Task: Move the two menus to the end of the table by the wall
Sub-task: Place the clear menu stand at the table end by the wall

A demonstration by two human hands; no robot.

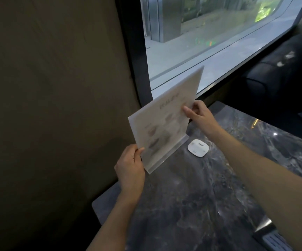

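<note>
Nearest the camera, two bare forearms reach out over the dark marble table (191, 205). The left hand (131, 166) pinches the lower left edge of a menu (164, 122), thumb on the printed face and fingers behind. The right hand (199, 113) grips the upper right edge the same way. Holding it at opposite corners keeps the tall sheet from swinging, likely so its clear base (166, 154) can be squared up.

The menu leans back and to the right, its base at or just above the tabletop; the blur makes it hard to tell which. It sits at the table's end, close beside the brown wall (56, 87), so it is about where the task wants it. Only one sheet is plainly seen; a second may be in the same stand, or out of view.

Just right of the base lies a small white pad (198, 148), apart from it. Beyond, a window (210, 33) runs along the table's far side.
</note>
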